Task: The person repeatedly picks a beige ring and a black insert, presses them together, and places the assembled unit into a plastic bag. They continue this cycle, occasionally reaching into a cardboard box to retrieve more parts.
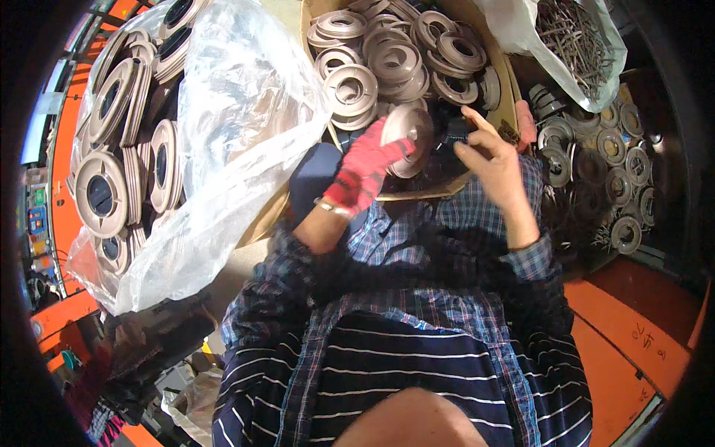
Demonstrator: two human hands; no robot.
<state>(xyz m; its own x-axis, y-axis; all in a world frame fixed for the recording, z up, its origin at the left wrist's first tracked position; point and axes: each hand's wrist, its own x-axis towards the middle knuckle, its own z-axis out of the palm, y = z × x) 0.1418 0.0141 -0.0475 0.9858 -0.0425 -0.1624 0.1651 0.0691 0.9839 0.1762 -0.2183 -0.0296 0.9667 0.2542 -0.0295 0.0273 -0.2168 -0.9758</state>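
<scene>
Worker fits a grey disc over a carton of matching parts

Nearest the camera, plaid sleeves lead up to the left hand (pixel 365 171), wrapped in a red glove and closed on the rim of a grey flanged disc (pixel 408 138), held on edge just above the near lip of the cardboard box (pixel 500 74). The bare right hand (pixel 488 153) hovers beside it, fingers loosely curled, holding nothing that shows. A firm rim grip should keep the disc square. Beyond lie stacked discs (pixel 387 56); a clear bag (pixel 246 119) holds larger ones.
</scene>
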